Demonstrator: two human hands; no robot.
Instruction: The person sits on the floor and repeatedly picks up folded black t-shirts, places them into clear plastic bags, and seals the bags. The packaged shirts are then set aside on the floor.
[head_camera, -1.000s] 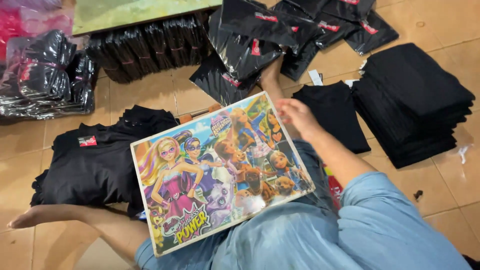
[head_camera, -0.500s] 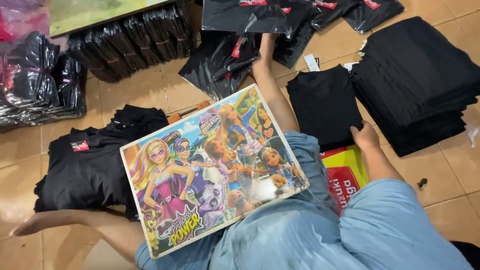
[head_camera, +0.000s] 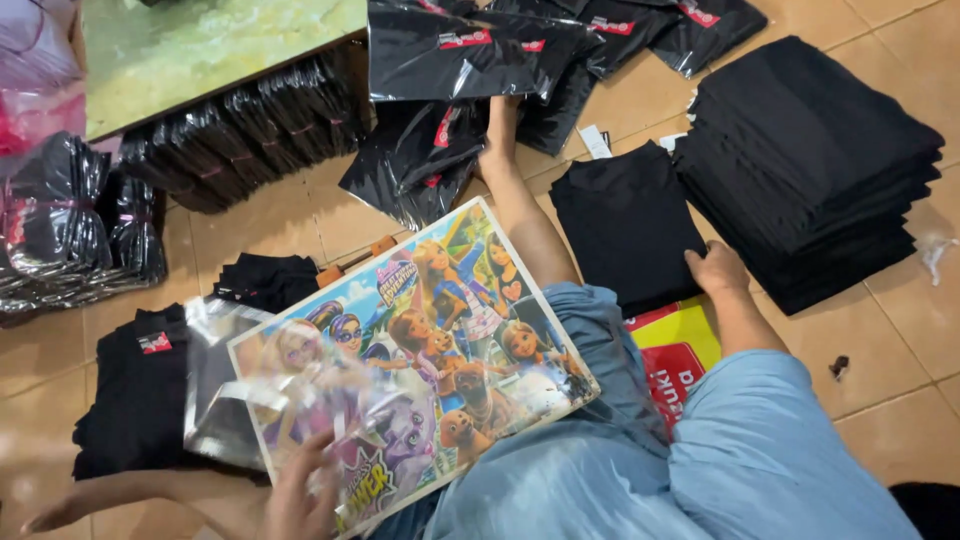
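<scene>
Nearest, at the bottom edge, the left hand (head_camera: 300, 495) pinches a clear, glossy plastic bag (head_camera: 240, 400) that lies over the near-left corner of the colourful cartoon-printed flat board (head_camera: 450, 330) resting across the lap; the fingers are closed on the film, though blur hides exactly how; the bag's long axis seems to run from near-right to far-left, and I cannot tell which end is its mouth; being thin and slick, it could slip from the pinch or crumple, and a tug might drag the tilted board off the knee. Just right of the lap, the right hand (head_camera: 718, 270) lies palm down with its fingers on the near edge of a single folded black garment (head_camera: 625, 225) on the tiled floor; the grasp looks loose; its long axis runs near to far, and a one-sided pull would likely undo the fold. Right of it stands a tall stack of folded black garments (head_camera: 815, 160); far, glossy black bagged packs (head_camera: 470, 60) are scattered.
</scene>
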